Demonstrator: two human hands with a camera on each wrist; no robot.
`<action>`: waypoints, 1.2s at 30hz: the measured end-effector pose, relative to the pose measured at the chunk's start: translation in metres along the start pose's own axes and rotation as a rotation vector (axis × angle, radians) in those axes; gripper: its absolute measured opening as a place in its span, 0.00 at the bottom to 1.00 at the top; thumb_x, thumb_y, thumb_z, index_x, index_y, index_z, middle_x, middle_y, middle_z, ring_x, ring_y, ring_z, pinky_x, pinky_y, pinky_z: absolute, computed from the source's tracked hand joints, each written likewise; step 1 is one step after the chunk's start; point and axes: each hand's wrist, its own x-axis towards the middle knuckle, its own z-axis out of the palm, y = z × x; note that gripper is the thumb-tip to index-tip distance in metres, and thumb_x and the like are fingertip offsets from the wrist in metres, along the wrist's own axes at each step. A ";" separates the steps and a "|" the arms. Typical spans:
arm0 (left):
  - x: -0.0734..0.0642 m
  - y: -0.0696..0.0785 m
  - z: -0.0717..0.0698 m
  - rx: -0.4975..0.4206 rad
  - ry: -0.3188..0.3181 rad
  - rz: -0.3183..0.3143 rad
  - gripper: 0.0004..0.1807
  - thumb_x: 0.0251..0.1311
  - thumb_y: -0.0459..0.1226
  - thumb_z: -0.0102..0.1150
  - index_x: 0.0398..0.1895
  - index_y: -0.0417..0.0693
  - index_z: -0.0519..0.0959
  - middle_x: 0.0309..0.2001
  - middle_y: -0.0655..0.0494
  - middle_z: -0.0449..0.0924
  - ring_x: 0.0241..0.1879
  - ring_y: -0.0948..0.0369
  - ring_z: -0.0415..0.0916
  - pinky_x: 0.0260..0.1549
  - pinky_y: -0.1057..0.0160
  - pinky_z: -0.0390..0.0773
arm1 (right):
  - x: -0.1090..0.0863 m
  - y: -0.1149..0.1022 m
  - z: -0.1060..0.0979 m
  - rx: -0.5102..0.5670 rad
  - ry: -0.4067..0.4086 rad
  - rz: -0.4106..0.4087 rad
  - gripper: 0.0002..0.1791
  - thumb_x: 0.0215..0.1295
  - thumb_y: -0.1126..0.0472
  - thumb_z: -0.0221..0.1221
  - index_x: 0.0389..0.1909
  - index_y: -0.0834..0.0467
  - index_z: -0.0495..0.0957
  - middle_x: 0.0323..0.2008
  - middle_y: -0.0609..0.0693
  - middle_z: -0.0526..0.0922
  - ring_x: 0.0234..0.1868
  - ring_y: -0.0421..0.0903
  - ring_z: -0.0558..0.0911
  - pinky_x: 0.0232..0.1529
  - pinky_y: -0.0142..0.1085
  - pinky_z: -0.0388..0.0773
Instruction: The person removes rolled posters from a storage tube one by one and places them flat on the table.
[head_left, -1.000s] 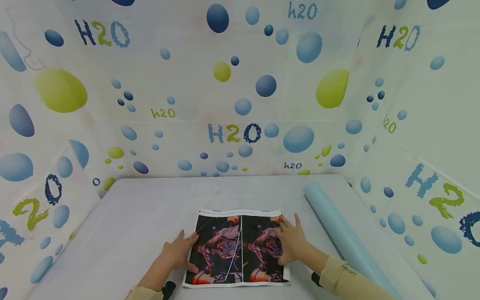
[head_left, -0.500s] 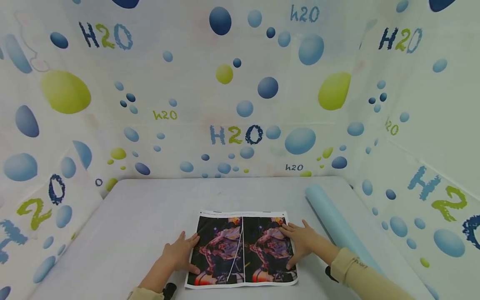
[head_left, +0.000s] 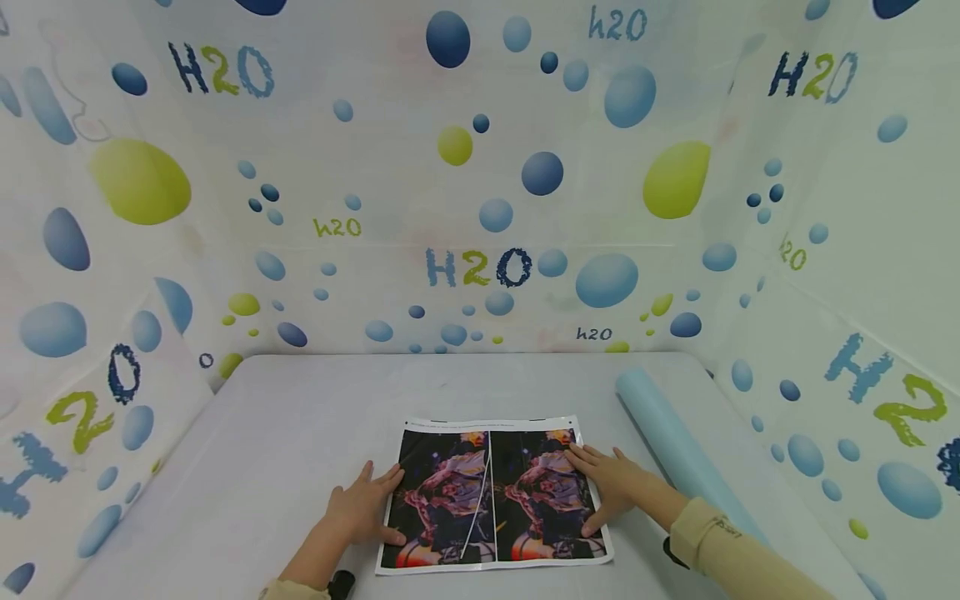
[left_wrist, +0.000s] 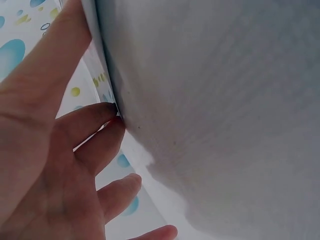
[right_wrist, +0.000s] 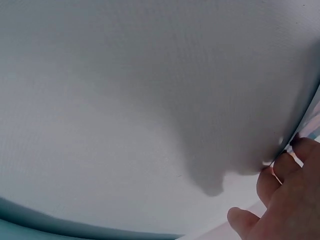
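A printed paper sheet (head_left: 448, 492) with two dark, colourful pictures side by side and a white margin lies on the white table. At its left edge is my left hand (head_left: 358, 507), fingers spread, with thumb and fingertips resting on the border. My right hand (head_left: 618, 487) rests on the right edge, its fingers reaching onto the right-hand picture and its thumb lower down. In the left wrist view, the fingertips (left_wrist: 114, 117) meet the edge of the sheet close to the tabletop. The right wrist view shows fingertips (right_wrist: 280, 167) along the opposite edge.
A light blue roll (head_left: 675, 442) lies lengthwise on the right side of the table (head_left: 285, 425), beyond and partly behind the right forearm. White sheeting (head_left: 390, 150) printed with bubbles and H2O lettering hangs around the back and sides.
My right hand has moved outward to the right, and the right part of the sheet now shows wider and flatter. The left hand stays at the left edge. The head view has shifted slightly.
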 end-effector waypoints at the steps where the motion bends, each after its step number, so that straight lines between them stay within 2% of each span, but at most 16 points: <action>1: 0.000 0.000 0.000 0.001 0.002 0.002 0.53 0.25 0.56 0.74 0.62 0.44 0.68 0.63 0.52 0.65 0.64 0.40 0.52 0.45 0.29 0.59 | -0.001 0.000 0.000 0.012 0.001 -0.005 0.65 0.30 0.29 0.66 0.69 0.59 0.52 0.68 0.55 0.55 0.68 0.55 0.55 0.59 0.62 0.52; 7: -0.001 0.000 0.000 -0.010 0.000 0.008 0.53 0.25 0.55 0.74 0.62 0.44 0.67 0.64 0.52 0.64 0.64 0.40 0.52 0.46 0.28 0.58 | -0.003 0.000 -0.003 0.054 -0.009 -0.009 0.65 0.31 0.30 0.66 0.69 0.59 0.51 0.68 0.57 0.54 0.68 0.57 0.54 0.58 0.64 0.51; 21: 0.002 -0.004 0.003 0.007 -0.012 0.007 0.54 0.26 0.56 0.73 0.63 0.45 0.67 0.65 0.52 0.63 0.64 0.40 0.52 0.47 0.28 0.57 | -0.002 0.001 0.000 0.071 -0.005 0.002 0.65 0.30 0.29 0.66 0.70 0.56 0.51 0.69 0.55 0.52 0.68 0.57 0.54 0.58 0.64 0.50; 27: 0.005 -0.002 0.001 0.011 -0.019 0.010 0.54 0.26 0.56 0.74 0.62 0.44 0.67 0.64 0.52 0.63 0.64 0.40 0.51 0.48 0.28 0.56 | -0.003 -0.001 -0.004 0.074 -0.004 0.020 0.65 0.29 0.30 0.67 0.69 0.56 0.53 0.69 0.54 0.54 0.68 0.56 0.54 0.58 0.65 0.50; 32: 0.005 0.001 -0.002 -0.040 -0.062 0.005 0.53 0.27 0.54 0.75 0.62 0.42 0.67 0.64 0.48 0.63 0.64 0.38 0.50 0.47 0.28 0.56 | -0.006 -0.002 -0.004 0.166 0.027 -0.002 0.64 0.29 0.34 0.70 0.69 0.57 0.54 0.68 0.56 0.54 0.67 0.60 0.55 0.57 0.66 0.51; 36: 0.004 0.002 -0.006 -0.082 -0.061 0.029 0.52 0.28 0.53 0.75 0.61 0.39 0.68 0.64 0.46 0.63 0.64 0.38 0.50 0.45 0.26 0.56 | -0.006 -0.001 -0.003 0.202 0.043 -0.013 0.64 0.29 0.34 0.70 0.68 0.58 0.54 0.68 0.57 0.54 0.66 0.61 0.56 0.55 0.66 0.54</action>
